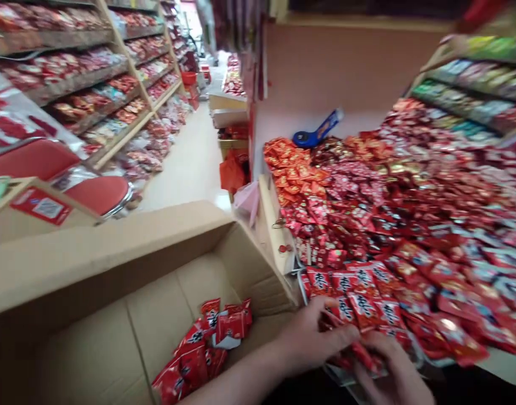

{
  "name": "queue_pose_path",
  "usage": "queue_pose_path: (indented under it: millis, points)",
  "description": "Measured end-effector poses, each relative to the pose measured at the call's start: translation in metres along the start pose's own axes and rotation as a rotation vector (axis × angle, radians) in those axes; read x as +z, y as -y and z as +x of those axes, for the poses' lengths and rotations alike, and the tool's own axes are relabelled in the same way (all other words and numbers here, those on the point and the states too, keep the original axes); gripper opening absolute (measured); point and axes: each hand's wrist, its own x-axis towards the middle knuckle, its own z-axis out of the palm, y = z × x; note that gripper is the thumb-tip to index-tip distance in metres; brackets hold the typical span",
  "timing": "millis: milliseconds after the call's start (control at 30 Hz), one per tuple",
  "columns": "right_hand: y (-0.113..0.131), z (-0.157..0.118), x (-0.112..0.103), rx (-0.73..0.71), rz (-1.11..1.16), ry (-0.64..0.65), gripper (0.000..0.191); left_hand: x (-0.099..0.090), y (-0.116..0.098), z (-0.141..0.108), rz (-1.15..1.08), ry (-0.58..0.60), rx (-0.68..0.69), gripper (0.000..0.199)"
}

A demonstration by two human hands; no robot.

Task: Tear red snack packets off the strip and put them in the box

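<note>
My left hand (315,334) reaches past the cardboard box to the near edge of the display, its fingers closed on small red packets. Close beside it, my right hand (395,365) is curled around a red packet (363,355) between the two hands; its lower fingers are partly out of sight. Just beyond them lie rows of red snack packets (363,306) with a black character on a white patch. Inside the open cardboard box (157,292) at left, a small heap of similar red packets (194,360) rests on the bottom.
Heaps of wrapped sweets (410,185) spread to the right. A blue scoop-like object (311,136) lies at their back. Filled shelves (72,73) line the left side, with a red chair (95,194) before them and an aisle (186,152) running back.
</note>
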Motion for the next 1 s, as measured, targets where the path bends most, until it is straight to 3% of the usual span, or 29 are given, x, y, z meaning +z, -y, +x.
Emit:
queue_pose_path:
  millis: [67, 133, 267, 367, 500, 733, 867, 1000]
  points:
    - [0.005, 0.011, 0.000, -0.218, -0.103, 0.061, 0.031, -0.002, -0.006, 0.005, -0.035, 0.036, 0.002, 0.036]
    - [0.011, 0.013, -0.001, -0.225, -0.099, 0.128, 0.035, -0.003, -0.011, 0.008, -0.071, 0.055, 0.003, 0.032]
    - [0.018, 0.003, 0.002, 0.124, 0.303, 0.027, 0.030, -0.004, -0.018, 0.011, -0.136, 0.131, 0.055, 0.046]
    - [0.021, 0.001, 0.010, 0.416, 0.687, -0.068, 0.045, -0.002, -0.022, 0.011, -0.100, 0.191, 0.089, 0.047]
    - [0.024, 0.008, 0.015, 0.568, 0.833, -0.104, 0.046, 0.003, -0.024, 0.017, 0.024, 0.206, 0.065, 0.047]
    - [0.021, 0.000, 0.013, 0.500, 0.890, -0.206, 0.031, 0.005, -0.022, 0.026, -0.031, 0.215, -0.032, 0.049]
    - [0.020, -0.001, 0.005, 0.505, 1.034, -0.103, 0.025, 0.000, -0.028, 0.021, -0.182, 0.324, -0.176, 0.057]
    - [0.022, 0.010, -0.008, 0.251, 0.767, 0.096, 0.029, -0.002, -0.029, 0.017, -0.183, 0.386, -0.302, 0.060]
